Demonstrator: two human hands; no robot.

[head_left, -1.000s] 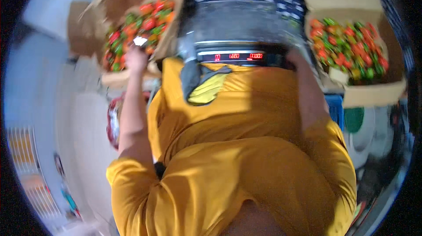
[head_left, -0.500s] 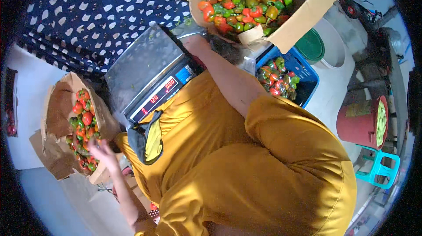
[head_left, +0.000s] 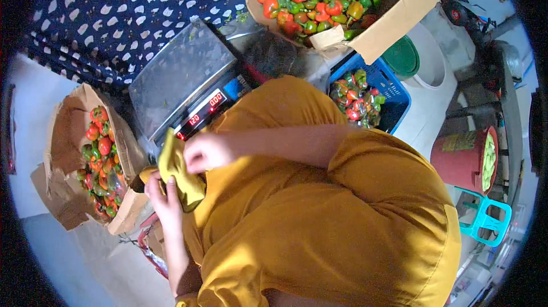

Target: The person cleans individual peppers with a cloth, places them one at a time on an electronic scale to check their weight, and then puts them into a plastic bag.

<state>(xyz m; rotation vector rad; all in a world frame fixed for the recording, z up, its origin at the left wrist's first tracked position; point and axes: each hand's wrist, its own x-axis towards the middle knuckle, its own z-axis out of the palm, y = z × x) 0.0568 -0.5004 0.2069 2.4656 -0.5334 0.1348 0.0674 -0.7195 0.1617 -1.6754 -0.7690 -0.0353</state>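
Observation:
A crumpled yellow cloth [head_left: 184, 177] hangs between my two hands in front of the digital scale [head_left: 181, 73]. My left hand [head_left: 164, 195] grips its left edge, the thumb lying against the fabric. Fingers curled, my right hand [head_left: 210, 151] is closed at the cloth's upper right side; motion blurs it a little. The scale's metal pan bears only small green scraps, and its red display is lit. Left of it stands an open brown paper bag [head_left: 63, 153] with red and green peppers [head_left: 104, 146] inside.
A cardboard box [head_left: 399, 17] of mixed peppers stands at the far side. Beside it are a blue crate [head_left: 402, 104] with bagged peppers, a green lid [head_left: 401, 58] and a white bucket [head_left: 436, 70]. Rightward stand a red bucket [head_left: 459, 158] and a turquoise stool [head_left: 492, 222].
My right hand has moved from beyond the scale down to the cloth. My left hand has come away from the pepper bag to the cloth, which is now lifted and bunched.

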